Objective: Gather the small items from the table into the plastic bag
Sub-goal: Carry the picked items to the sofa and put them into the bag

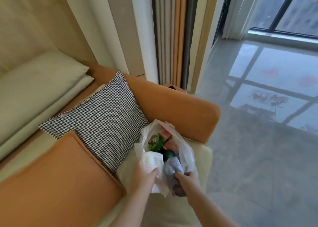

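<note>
A white translucent plastic bag [186,151] lies on the cream seat of a sofa, against its orange armrest. Inside it I see a round green tin with a flowered lid [154,140], a dark green item and something pink. My left hand [145,175] grips the near left edge of the bag. My right hand [188,177] pinches the near right edge, where the plastic is bunched over a grey-blue item [173,165]. No table is in view.
A houndstooth cushion [103,116] and an orange cushion [56,173] lie left of the bag. The orange armrest [180,109] rises behind it. To the right is grey floor [249,158], with curtains and a large window beyond.
</note>
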Tool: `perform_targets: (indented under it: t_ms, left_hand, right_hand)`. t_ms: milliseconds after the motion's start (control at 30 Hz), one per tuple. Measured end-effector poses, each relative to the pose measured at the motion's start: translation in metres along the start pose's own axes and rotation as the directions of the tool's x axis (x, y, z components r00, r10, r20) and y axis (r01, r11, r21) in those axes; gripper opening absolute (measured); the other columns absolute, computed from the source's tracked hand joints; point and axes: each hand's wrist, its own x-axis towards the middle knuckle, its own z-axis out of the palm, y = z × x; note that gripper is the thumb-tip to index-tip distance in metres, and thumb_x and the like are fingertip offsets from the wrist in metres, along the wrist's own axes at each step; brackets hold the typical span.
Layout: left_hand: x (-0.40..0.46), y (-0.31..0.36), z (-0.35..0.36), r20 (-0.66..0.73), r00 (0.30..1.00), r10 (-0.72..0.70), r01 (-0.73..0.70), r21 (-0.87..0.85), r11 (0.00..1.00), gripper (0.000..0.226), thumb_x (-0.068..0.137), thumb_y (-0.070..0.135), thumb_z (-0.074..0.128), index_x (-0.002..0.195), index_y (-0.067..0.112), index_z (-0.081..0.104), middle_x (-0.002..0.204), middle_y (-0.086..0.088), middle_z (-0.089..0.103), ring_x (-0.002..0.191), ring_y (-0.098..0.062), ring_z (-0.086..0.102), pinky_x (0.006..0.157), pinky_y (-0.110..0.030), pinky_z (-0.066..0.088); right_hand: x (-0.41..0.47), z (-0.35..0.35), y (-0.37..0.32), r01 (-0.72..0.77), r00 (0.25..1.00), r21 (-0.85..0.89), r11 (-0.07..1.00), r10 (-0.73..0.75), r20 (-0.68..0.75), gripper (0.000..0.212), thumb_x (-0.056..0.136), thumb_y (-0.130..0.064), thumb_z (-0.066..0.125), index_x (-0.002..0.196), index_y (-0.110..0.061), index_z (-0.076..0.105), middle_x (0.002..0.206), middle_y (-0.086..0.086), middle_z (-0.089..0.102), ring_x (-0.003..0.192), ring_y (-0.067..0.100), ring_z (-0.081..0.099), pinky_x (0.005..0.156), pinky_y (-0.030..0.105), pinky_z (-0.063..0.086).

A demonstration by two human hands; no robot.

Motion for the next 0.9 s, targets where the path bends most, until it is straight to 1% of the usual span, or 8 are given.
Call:
perform_targets:
  t_ms: [167, 300, 367, 433, 500, 667, 800, 900]
  left_hand:
    - [0.046, 0.026, 0.025, 0.009, 1.0, 0.025, -0.026, 0.105, 0.994, 0.076, 0.078, 0.041, 0.071, 0.143, 0.03, 0.033, 0.122, 0.001, 0.059, 0.107, -0.021, 0.058, 0.092, -0.04, 0.05]
    - [0.081, 0.049, 0.041, -0.017, 0.995, 0.099, -0.096, 0.15, 0.984, 0.08, 0.083, 0.041, 0.067, 0.148, 0.027, 0.025, 0.144, 0.002, 0.045, 0.129, -0.019, 0.047, 0.101, -0.035, 0.043]
    - [0.095, 0.057, 0.046, -0.007, 0.993, 0.121, -0.119, 0.128, 0.985, 0.079, 0.084, 0.034, 0.068, 0.149, 0.024, 0.024, 0.149, 0.002, 0.04, 0.133, -0.018, 0.043, 0.106, -0.035, 0.041]
    - [0.104, 0.06, 0.05, 0.012, 0.993, 0.12, -0.121, 0.148, 0.982, 0.073, 0.088, 0.027, 0.065, 0.149, 0.024, 0.024, 0.149, 0.001, 0.039, 0.134, -0.018, 0.042, 0.105, -0.034, 0.041]
    - [0.11, 0.059, 0.053, 0.024, 0.996, 0.088, -0.091, 0.162, 0.983, 0.066, 0.092, 0.022, 0.06, 0.148, 0.024, 0.026, 0.145, -0.001, 0.043, 0.131, -0.02, 0.045, 0.104, -0.034, 0.044]
    - [0.108, 0.051, 0.062, 0.094, 0.993, 0.067, -0.084, 0.196, 0.977, 0.057, 0.094, 0.022, 0.055, 0.146, 0.022, 0.032, 0.146, -0.002, 0.042, 0.131, -0.021, 0.045, 0.105, -0.037, 0.044]
    - [0.09, 0.049, 0.059, 0.145, 0.987, 0.065, -0.097, 0.226, 0.969, 0.054, 0.093, 0.024, 0.056, 0.143, 0.021, 0.036, 0.139, -0.004, 0.047, 0.122, -0.02, 0.051, 0.095, -0.028, 0.046]
    - [0.069, 0.051, 0.051, 0.194, 0.978, 0.081, -0.134, 0.283, 0.95, 0.048, 0.094, 0.026, 0.053, 0.139, 0.02, 0.042, 0.133, -0.002, 0.052, 0.118, -0.018, 0.053, 0.093, -0.028, 0.046]
  right_hand:
    - [0.056, 0.006, -0.034, -0.013, 0.999, -0.046, 0.999, 0.012, -0.039, 0.023, 0.081, -0.026, 0.064, 0.089, -0.005, 0.064, 0.074, 0.014, 0.07, 0.066, 0.029, 0.068, 0.064, 0.037, 0.06]
    - [0.083, 0.009, -0.064, 0.071, 0.996, -0.079, 0.994, -0.075, -0.052, 0.03, 0.09, -0.018, 0.058, 0.117, -0.01, 0.05, 0.084, 0.01, 0.065, 0.061, 0.018, 0.066, 0.045, 0.025, 0.053]
    - [0.092, 0.01, -0.075, 0.158, 0.987, -0.189, 0.969, -0.161, 0.0, 0.045, 0.092, -0.017, 0.057, 0.134, -0.017, 0.042, 0.1, 0.005, 0.065, 0.06, 0.006, 0.061, 0.039, 0.013, 0.044]
    - [0.099, 0.012, -0.079, 0.22, 0.976, -0.285, 0.933, -0.212, 0.059, 0.054, 0.095, -0.02, 0.054, 0.144, -0.016, 0.032, 0.129, 0.005, 0.055, 0.076, 0.006, 0.055, 0.037, 0.009, 0.038]
    - [0.103, 0.012, -0.077, 0.246, 0.969, -0.369, 0.896, -0.232, 0.084, 0.047, 0.097, -0.019, 0.05, 0.14, -0.012, 0.036, 0.133, 0.008, 0.05, 0.088, 0.011, 0.052, 0.039, 0.01, 0.039]
    - [0.109, 0.009, -0.064, 0.236, 0.97, -0.483, 0.843, -0.234, 0.066, 0.043, 0.094, -0.019, 0.054, 0.136, -0.014, 0.043, 0.113, 0.002, 0.057, 0.084, 0.011, 0.057, 0.062, 0.018, 0.05]
    - [0.091, -0.005, -0.058, 0.235, 0.97, -0.56, 0.795, -0.228, 0.082, 0.042, 0.094, -0.019, 0.053, 0.134, -0.014, 0.043, 0.117, 0.003, 0.055, 0.093, 0.014, 0.058, 0.083, 0.029, 0.054]
    - [0.07, -0.019, -0.052, 0.257, 0.962, -0.615, 0.745, -0.257, 0.09, 0.042, 0.095, -0.025, 0.052, 0.135, -0.017, 0.043, 0.121, 0.002, 0.057, 0.1, 0.015, 0.059, 0.087, 0.029, 0.053]
